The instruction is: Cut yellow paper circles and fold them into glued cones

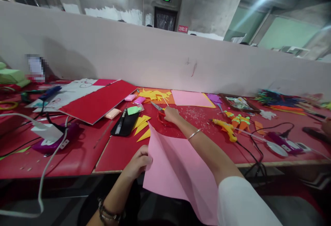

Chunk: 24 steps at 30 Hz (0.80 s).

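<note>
My left hand (138, 164) is closed on the left edge of a large pink paper sheet (178, 170), which it holds up over the near table edge. My right hand (171, 115) reaches far across the red table (121, 150) and closes on the red handles of a pair of scissors (159, 110), whose blades point left. Yellow paper triangles (142, 126) lie just left of the scissors. A silver bracelet sits on my right wrist.
A black case with a pen (124, 124), clay packets (134, 110), a red board (99, 100), another pink sheet (190, 99), a yellow glue gun (226, 127) with paper carrots (238, 120), cables and a purple device (53, 139) lie around. A grey partition wall backs the table.
</note>
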### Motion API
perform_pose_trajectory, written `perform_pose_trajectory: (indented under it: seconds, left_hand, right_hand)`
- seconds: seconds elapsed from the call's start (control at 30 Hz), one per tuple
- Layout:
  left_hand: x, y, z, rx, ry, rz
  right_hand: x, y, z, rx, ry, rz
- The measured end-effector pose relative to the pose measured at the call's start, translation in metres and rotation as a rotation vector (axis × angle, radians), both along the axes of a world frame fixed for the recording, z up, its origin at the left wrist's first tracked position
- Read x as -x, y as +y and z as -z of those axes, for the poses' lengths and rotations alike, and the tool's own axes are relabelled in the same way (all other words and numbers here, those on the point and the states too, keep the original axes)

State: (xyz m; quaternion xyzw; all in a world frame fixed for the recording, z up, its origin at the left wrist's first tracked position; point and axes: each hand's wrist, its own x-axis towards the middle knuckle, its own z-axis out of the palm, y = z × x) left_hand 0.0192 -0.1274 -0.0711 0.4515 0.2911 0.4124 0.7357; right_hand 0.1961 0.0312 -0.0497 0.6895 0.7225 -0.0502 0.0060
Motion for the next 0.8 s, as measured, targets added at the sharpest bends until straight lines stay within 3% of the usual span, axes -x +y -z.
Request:
perform_pose_trajectory:
  seconds: [0.17,0.33,0.6,0.7,0.8]
  left_hand:
    - [-0.001,-0.002,-0.002,-0.044,-0.050,0.051]
    - [-0.002,-0.005,-0.005,-0.055,-0.116,0.048]
    - [0.003,-0.009,-0.007,0.031,-0.174,-0.094]
    - [0.002,-0.009,-0.009,0.035,-0.171,-0.126]
    - [-0.001,-0.006,-0.011,0.025,-0.156,-0.080]
  right_hand:
    - [-0.020,-0.011,-0.012,-0.096,0.078,-0.006]
    - [-0.060,0.005,-0.027,-0.191,0.132,0.178]
    - [-0.090,0.031,0.005,-0.106,0.135,0.512]
    - [-0.094,0.031,0.008,-0.086,0.119,0.512]
    - [-0.094,0.030,-0.002,-0.049,0.095,0.449]
